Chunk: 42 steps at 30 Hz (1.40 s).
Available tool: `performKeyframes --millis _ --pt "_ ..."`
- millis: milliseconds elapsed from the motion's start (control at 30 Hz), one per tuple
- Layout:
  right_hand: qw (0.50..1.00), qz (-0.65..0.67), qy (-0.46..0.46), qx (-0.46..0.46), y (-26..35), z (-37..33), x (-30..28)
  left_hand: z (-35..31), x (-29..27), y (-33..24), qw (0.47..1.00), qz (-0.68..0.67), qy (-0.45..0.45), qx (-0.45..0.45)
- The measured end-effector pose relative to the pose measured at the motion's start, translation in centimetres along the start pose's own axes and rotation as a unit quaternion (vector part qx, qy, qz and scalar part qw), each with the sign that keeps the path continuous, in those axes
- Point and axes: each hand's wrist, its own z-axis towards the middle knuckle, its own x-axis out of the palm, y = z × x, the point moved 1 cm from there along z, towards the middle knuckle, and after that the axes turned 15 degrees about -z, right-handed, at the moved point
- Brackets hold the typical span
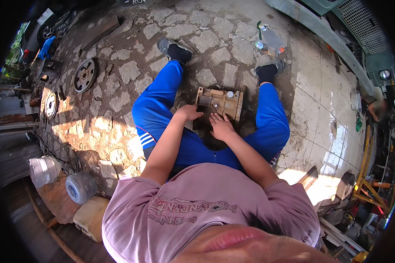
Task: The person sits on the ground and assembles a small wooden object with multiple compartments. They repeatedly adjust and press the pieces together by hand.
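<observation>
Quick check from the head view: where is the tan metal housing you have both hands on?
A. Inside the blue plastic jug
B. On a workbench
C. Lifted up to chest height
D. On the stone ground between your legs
D: the tan metal housing lies on the stone ground between the blue-trousered legs, with the left hand and right hand resting on its near edge.

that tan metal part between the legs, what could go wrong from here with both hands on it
1. The tan metal part lies on uneven stone paving, so it may rock or shift under pressure.
2. The left hand and right hand are bare, resting at its near edge; edges or openings could nick or pinch fingers.
3. The small round piece sitting on top looks loose and might roll off into the gaps between the stones.
</observation>
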Motion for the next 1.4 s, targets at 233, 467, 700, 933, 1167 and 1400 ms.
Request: performKeyframes --millis 233,467,700,933,1167,1400 --pt "1.000 -0.004 -0.026 0.002 -0.1 1.0 -0.1 0.6 0.1 0.3 1.000 -0.014 0.027 -0.003" --pt "1.000 -0.015 -0.022 -0.008 -0.1 1.1 0.5 0.3 -0.3 -0.3 0.998 -0.013 0.051 -0.026" --pt "0.999 -0.042 -0.013 0.029 0.2 0.4 0.2 -0.3 -1.0 -1.0 0.999 -0.020 0.040 -0.011" --pt "0.999 -0.030 -0.019 0.026 1.0 -0.2 0.2 -0.6 -0.8 -0.6 0.999 -0.003 0.037 -0.015" --pt "1.000 -0.012 0.004 0.019 1.0 -0.1 -0.1 -0.2 0.2 -0.1 1.000 -0.009 0.019 0.002" --pt "1.000 0.004 -0.018 0.018 0.4 0.3 0.0 0.2 0.6 0.3 1.000 -0.019 0.011 0.001"
